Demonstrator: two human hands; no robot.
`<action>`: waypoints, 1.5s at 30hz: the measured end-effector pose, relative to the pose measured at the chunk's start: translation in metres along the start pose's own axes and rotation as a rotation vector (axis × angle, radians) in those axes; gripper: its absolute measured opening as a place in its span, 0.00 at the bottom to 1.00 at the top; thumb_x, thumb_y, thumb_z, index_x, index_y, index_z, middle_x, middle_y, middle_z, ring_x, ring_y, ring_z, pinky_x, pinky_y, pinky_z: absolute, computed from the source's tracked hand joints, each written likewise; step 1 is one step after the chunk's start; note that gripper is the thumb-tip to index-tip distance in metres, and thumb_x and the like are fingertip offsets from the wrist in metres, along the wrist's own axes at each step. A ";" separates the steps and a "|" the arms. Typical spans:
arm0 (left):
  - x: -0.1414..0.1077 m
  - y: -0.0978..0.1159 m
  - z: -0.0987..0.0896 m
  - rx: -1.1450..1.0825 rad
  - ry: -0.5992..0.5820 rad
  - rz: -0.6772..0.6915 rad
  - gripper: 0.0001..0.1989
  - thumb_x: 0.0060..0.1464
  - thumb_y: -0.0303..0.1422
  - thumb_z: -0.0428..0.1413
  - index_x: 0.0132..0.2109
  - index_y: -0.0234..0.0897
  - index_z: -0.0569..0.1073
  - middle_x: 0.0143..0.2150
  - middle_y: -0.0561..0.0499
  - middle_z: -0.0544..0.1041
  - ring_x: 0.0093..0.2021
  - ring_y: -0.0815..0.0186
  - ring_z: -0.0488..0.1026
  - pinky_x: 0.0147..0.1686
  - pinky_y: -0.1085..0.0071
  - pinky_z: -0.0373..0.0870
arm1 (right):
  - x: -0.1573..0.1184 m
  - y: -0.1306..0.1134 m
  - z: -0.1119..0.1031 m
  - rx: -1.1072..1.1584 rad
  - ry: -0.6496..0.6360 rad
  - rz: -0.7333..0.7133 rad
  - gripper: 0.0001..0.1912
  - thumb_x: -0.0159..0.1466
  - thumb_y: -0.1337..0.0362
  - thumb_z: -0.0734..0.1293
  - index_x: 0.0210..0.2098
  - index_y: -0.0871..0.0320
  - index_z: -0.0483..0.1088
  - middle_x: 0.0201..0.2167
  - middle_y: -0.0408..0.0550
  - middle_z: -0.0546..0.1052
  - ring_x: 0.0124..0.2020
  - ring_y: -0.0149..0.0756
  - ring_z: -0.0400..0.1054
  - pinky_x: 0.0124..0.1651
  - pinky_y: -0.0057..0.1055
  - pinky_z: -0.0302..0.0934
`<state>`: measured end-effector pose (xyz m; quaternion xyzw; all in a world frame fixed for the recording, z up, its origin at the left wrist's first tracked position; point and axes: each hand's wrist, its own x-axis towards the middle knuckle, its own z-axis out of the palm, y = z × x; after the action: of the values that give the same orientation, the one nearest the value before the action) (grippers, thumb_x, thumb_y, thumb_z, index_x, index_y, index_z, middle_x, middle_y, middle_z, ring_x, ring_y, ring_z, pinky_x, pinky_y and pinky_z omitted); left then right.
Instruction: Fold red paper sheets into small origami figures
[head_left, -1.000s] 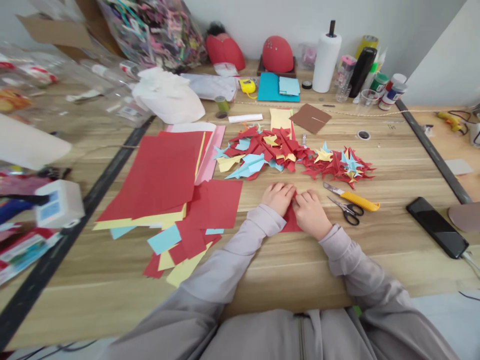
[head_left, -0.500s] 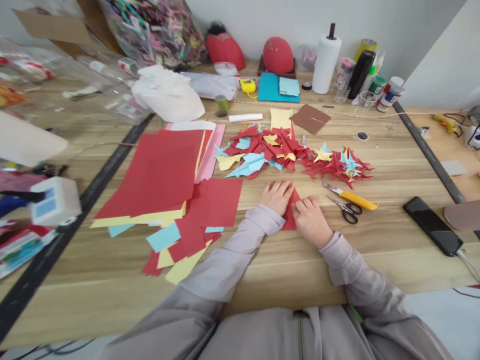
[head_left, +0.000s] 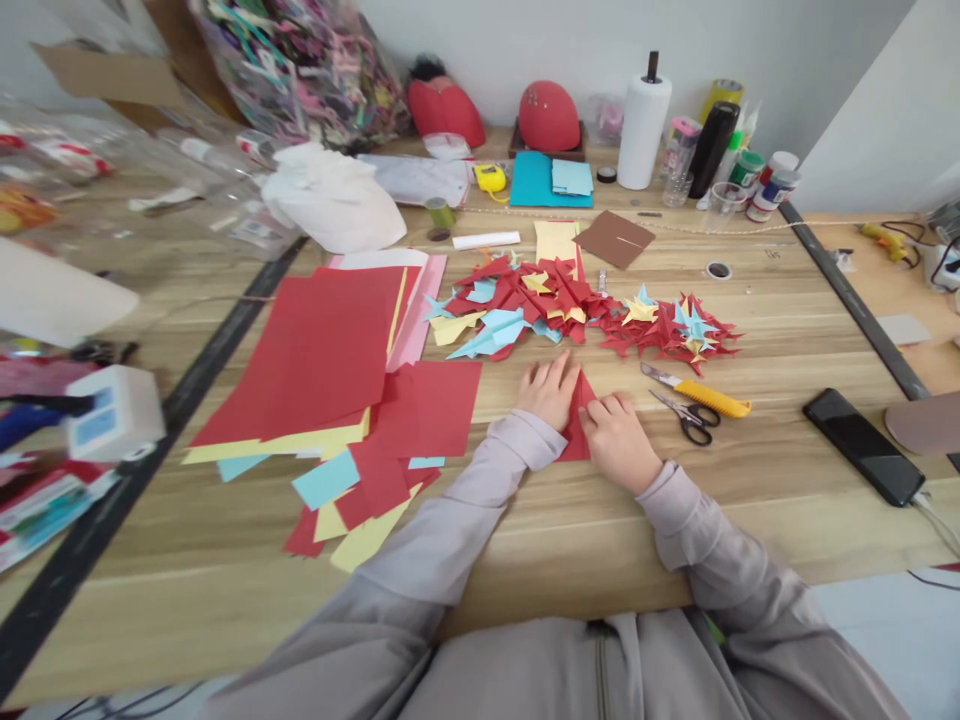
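Red paper triangle (head_left: 578, 432) lies flat on the table (head_left: 570, 560), its tip pointing away from the person and its long axis running almost straight front to back. Both hands touch it, with neither clearly nearer. Left hand (head_left: 550, 391) rests against its left side, the fingers (head_left: 562, 372) flat and close together, their tips near the triangle's tip. Right hand (head_left: 617, 442) lies against its right side, the fingers (head_left: 602, 407) also flat, pressing on the paper. Neither hand is closed around it; any pinch at the edge cannot be made out. Both grey sleeves (head_left: 517, 440) reach in from the near side.

Surface, left to right, relative to the triangle. Far left: white box (head_left: 112, 412), beyond the table's dark edge strip. Left: stack of red sheets (head_left: 322, 350), with loose red square (head_left: 431, 408) touching the stack's right side and blue and yellow scraps (head_left: 326, 480) in front. Directly behind: folded paper shapes (head_left: 525, 305), in a long red, blue and yellow pile. Right: yellow utility knife (head_left: 697, 393), scissors (head_left: 686, 420) just in front of it, then black phone (head_left: 862, 445), well apart.

Room: along the back of the table, well behind the triangle, stand white bag (head_left: 334, 200), teal folder (head_left: 536, 180) and paper towel roll (head_left: 643, 130), against a white wall (head_left: 480, 45).
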<state>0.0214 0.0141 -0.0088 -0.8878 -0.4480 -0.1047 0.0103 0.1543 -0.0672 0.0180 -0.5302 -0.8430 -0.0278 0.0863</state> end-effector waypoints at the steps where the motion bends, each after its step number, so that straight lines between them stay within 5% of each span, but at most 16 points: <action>1: 0.000 0.000 0.000 0.003 -0.001 0.002 0.20 0.54 0.32 0.48 0.55 0.36 0.67 0.64 0.42 0.59 0.54 0.52 0.62 0.52 0.53 0.57 | 0.000 0.000 0.000 0.001 0.002 0.002 0.14 0.64 0.69 0.57 0.41 0.65 0.72 0.34 0.53 0.70 0.40 0.43 0.57 0.51 0.42 0.49; 9: 0.002 -0.001 -0.004 -0.001 0.002 0.077 0.20 0.55 0.30 0.47 0.55 0.37 0.68 0.61 0.45 0.64 0.54 0.53 0.62 0.52 0.52 0.56 | 0.001 0.000 0.002 0.010 -0.008 0.003 0.13 0.63 0.70 0.58 0.42 0.65 0.72 0.35 0.54 0.70 0.40 0.43 0.57 0.51 0.43 0.49; 16: 0.000 -0.001 -0.002 -0.012 -0.006 0.017 0.22 0.54 0.32 0.48 0.57 0.40 0.66 0.64 0.45 0.58 0.54 0.52 0.62 0.48 0.53 0.59 | 0.001 0.000 0.001 0.016 0.000 0.010 0.13 0.63 0.70 0.57 0.42 0.65 0.72 0.34 0.54 0.70 0.40 0.43 0.57 0.50 0.43 0.49; 29: 0.000 -0.001 -0.003 -0.042 -0.016 -0.002 0.21 0.55 0.30 0.47 0.56 0.43 0.68 0.62 0.46 0.62 0.54 0.53 0.61 0.50 0.52 0.57 | -0.001 0.000 -0.001 0.033 0.002 0.005 0.13 0.62 0.70 0.58 0.38 0.64 0.74 0.33 0.55 0.70 0.40 0.43 0.58 0.53 0.44 0.48; 32: 0.000 -0.003 -0.001 -0.042 -0.003 0.006 0.21 0.54 0.30 0.48 0.56 0.42 0.67 0.62 0.45 0.62 0.55 0.53 0.61 0.50 0.53 0.57 | -0.001 0.001 -0.002 0.062 0.030 0.056 0.12 0.61 0.68 0.59 0.37 0.62 0.74 0.39 0.56 0.71 0.44 0.44 0.57 0.54 0.44 0.48; 36: -0.002 -0.004 0.001 -0.049 0.037 0.030 0.20 0.54 0.30 0.49 0.54 0.40 0.69 0.61 0.45 0.64 0.54 0.54 0.62 0.51 0.54 0.58 | -0.001 0.000 -0.002 0.082 0.045 0.104 0.16 0.62 0.67 0.58 0.47 0.60 0.70 0.50 0.58 0.67 0.51 0.47 0.55 0.55 0.47 0.46; 45: -0.008 -0.011 0.004 -0.181 0.140 0.211 0.14 0.55 0.29 0.48 0.43 0.37 0.76 0.48 0.46 0.76 0.49 0.59 0.67 0.50 0.58 0.62 | -0.001 -0.002 -0.001 0.101 0.005 0.159 0.18 0.64 0.66 0.57 0.51 0.57 0.66 0.54 0.56 0.66 0.53 0.46 0.54 0.59 0.53 0.39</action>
<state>0.0085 0.0146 -0.0152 -0.9178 -0.3390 -0.2047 -0.0276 0.1528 -0.0694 0.0193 -0.5905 -0.7982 0.0205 0.1172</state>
